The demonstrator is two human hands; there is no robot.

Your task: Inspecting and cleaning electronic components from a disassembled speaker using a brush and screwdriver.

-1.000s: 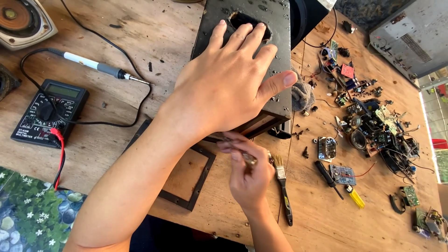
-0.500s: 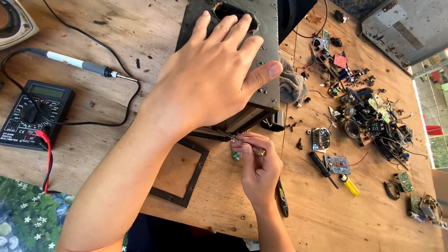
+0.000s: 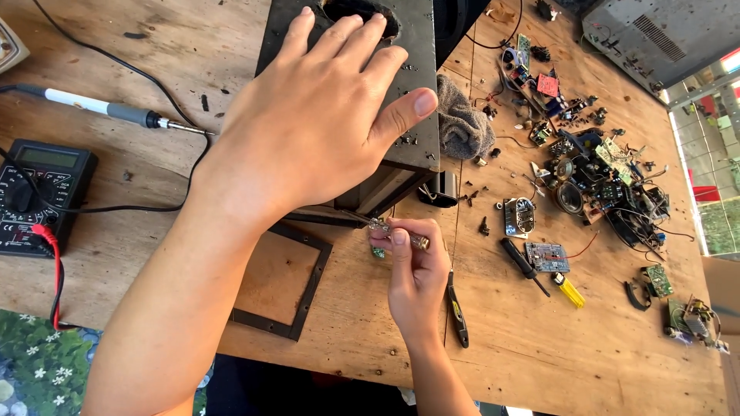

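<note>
My left hand lies flat, fingers spread, on top of a dark metal box with a round hole near its far end. My right hand is closed on a small metal screwdriver held against the box's near lower edge, with a small green part under the fingers. The tool's tip is hidden below the box. A thin black square frame lies flat on the wooden table just in front of the box.
A black multimeter with a red lead sits at the left, a soldering iron behind it. A grey rag, a black-handled brush, a yellow-handled screwdriver and several circuit boards and loose parts lie to the right. A grey device stands at the far right.
The view has shifted closer and slightly left. My right hand has moved up to the box's lower edge with the small screwdriver. My left hand stays flat on the box.
</note>
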